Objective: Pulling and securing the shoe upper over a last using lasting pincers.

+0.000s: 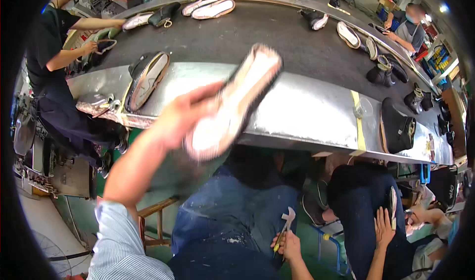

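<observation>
In the head view, the left hand (180,119) is clamped on a shoe (232,104), sole up and blurred, held above the near edge of the steel bench (307,111). The right hand (289,245), low by the knee, grips a small yellow-handled hammer (283,228). A black boot (396,126) lies at the bench's right end.
</observation>
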`<state>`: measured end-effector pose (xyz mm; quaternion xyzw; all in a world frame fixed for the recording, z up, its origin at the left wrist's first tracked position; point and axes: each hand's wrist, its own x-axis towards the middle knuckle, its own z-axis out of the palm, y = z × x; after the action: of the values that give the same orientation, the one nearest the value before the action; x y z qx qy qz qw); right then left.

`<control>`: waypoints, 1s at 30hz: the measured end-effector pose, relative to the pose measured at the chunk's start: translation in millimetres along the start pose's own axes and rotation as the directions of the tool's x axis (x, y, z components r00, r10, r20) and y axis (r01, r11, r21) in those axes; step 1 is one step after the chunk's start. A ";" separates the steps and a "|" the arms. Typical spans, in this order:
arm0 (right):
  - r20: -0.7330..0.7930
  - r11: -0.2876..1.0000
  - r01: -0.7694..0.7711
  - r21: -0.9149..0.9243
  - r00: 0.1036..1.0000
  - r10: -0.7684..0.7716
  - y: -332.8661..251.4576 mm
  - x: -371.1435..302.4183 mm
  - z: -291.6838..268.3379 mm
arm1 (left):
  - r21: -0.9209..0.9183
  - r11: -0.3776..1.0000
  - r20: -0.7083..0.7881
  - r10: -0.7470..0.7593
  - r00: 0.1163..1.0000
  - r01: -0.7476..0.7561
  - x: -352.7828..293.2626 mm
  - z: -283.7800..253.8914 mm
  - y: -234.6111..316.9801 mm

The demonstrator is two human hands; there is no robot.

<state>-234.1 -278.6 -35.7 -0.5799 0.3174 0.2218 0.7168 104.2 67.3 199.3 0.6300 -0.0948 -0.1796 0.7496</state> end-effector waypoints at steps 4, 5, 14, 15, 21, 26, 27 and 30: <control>0.054 1.000 -0.019 0.025 0.998 0.017 -7.5 8.8 1.7 | 0.701 0.710 -0.135 0.229 0.964 -0.071 163.5 -33.2 53.5; 0.061 0.999 -0.028 0.041 0.998 0.025 -9.5 10.3 2.4 | 0.930 0.366 -0.099 0.332 0.938 -0.031 196.5 -40.2 55.5; 0.094 0.986 -0.089 0.141 0.993 0.077 -30.3 13.3 5.4 | 0.984 -0.147 -0.032 0.387 0.921 0.096 285.6 -93.0 -49.8; 0.104 0.983 -0.108 0.149 0.990 0.093 -32.0 14.3 5.3 | 0.989 -0.081 -0.088 0.363 0.927 0.126 286.0 -101.1 -50.5; 0.094 0.981 -0.156 0.115 0.985 0.146 -29.4 14.0 -0.4 | 0.960 -0.101 -0.203 0.388 0.899 0.261 216.5 -176.0 7.0; 0.155 0.963 -0.160 0.217 0.980 0.128 -7.8 23.4 -10.0 | 0.748 -0.039 -0.657 0.096 0.748 0.662 132.0 -245.1 55.4; 0.159 0.970 -0.135 0.202 0.982 0.103 -2.9 26.2 -11.8 | 0.707 0.088 -0.703 -0.021 0.711 0.702 124.8 -252.4 57.5; 0.124 0.965 -0.124 0.231 0.988 0.097 9.7 35.1 -15.7 | 0.735 0.081 -0.674 -0.013 0.738 0.673 121.1 -259.9 51.6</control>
<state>-219.2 -293.4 -69.3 -0.4579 0.3331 0.2539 0.7841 318.8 264.2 190.6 0.9759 0.1752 -0.0856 0.0979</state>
